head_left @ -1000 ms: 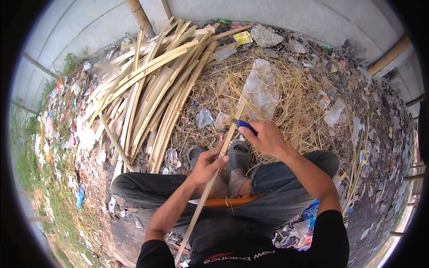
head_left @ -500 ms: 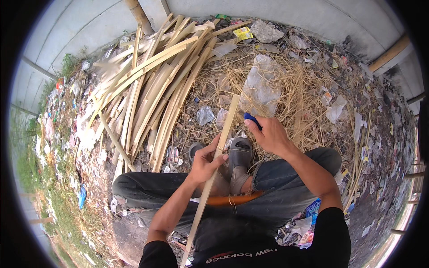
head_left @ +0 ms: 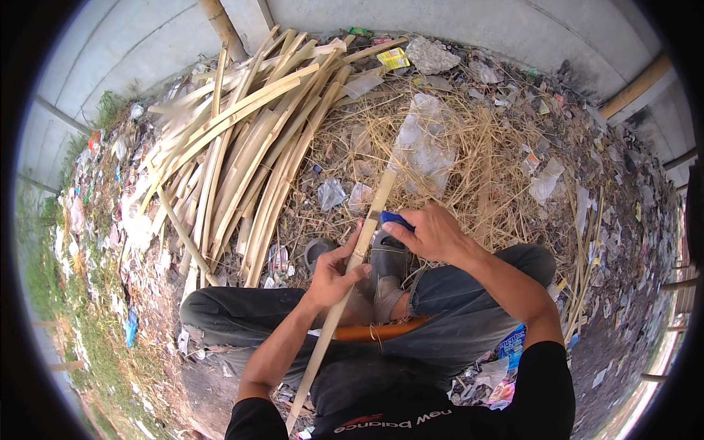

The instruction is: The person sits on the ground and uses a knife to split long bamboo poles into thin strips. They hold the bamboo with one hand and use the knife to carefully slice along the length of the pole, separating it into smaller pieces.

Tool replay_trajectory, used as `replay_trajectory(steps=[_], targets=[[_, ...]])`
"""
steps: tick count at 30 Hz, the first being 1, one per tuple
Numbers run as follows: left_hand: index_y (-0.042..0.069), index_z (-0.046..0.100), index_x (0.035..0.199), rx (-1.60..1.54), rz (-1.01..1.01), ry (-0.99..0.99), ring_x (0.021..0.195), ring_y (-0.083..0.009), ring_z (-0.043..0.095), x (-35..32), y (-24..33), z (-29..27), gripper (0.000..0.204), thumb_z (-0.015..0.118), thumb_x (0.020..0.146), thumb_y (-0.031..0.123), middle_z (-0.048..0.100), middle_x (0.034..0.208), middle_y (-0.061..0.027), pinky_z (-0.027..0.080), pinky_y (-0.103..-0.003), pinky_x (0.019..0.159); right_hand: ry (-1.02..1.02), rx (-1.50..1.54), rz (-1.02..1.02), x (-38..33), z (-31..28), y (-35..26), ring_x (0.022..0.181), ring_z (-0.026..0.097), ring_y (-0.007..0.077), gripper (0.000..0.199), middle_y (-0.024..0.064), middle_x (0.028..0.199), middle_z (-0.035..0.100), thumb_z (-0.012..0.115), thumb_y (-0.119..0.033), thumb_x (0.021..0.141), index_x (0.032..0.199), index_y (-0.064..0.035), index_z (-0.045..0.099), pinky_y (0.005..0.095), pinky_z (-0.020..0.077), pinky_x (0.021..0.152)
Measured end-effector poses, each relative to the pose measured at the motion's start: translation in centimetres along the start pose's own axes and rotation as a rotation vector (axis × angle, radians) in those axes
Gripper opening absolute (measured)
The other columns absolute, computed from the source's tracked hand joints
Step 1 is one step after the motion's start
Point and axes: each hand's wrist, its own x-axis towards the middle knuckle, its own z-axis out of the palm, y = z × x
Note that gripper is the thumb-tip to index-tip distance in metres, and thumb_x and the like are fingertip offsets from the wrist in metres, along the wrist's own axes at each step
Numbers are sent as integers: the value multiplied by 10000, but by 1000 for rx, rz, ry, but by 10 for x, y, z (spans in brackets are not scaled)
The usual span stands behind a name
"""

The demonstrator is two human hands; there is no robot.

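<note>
A long flat bamboo strip slants from my lap up past my shoes. My left hand is closed round its middle, thumb on the near side and fingers behind. In my right hand is a knife with a blue handle. Its short blade lies against the strip's right edge, a little beyond my left fingertips. The far end of the strip points at the straw. An orange curved piece lies across between my legs, below my grey shoes.
A big heap of split bamboo strips lies at the upper left. Thin shavings and a clear plastic sheet cover the ground ahead. A stone sits near the pale wall. Litter surrounds me.
My right hand has come left and nearer to me, bringing the knife blade from beyond the strip's side onto the strip. My left hand keeps its hold.
</note>
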Motion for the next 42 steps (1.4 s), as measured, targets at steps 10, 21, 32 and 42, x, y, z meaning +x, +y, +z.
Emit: replay_trajectory(steps=[10,21,32,42], targets=[[17,351,1574,-169,-63,-140,637,-47,508,-2,-15,-3,676,636,961,22,608,835,7,435,-214,583,413,402,281,32,-31,93,478,385,99,559,-23,541,382,503,-505,1061,729,-57,544,323,318,462],[22,351,1544,-341,-255,-271,499,-155,557,4,5,-12,617,426,1031,356,624,764,-104,470,-279,464,285,329,34,4,2,36,580,507,167,409,74,703,572,486,-375,1090,1135,5,630,363,427,564],[31,468,1398,-202,-238,-208,497,-135,531,3,-6,-3,520,500,1055,421,597,758,-78,438,-260,442,123,189,186,6,-2,6,607,600,433,472,228,650,605,518,-399,1058,920,29,663,495,458,583],[170,286,1618,-138,-137,-168,562,-108,460,5,-3,-11,582,461,1098,365,510,786,-19,400,-264,507,-9,253,174,6,13,-23,689,656,471,469,268,694,645,505,-379,1050,892,24,688,537,509,644]])
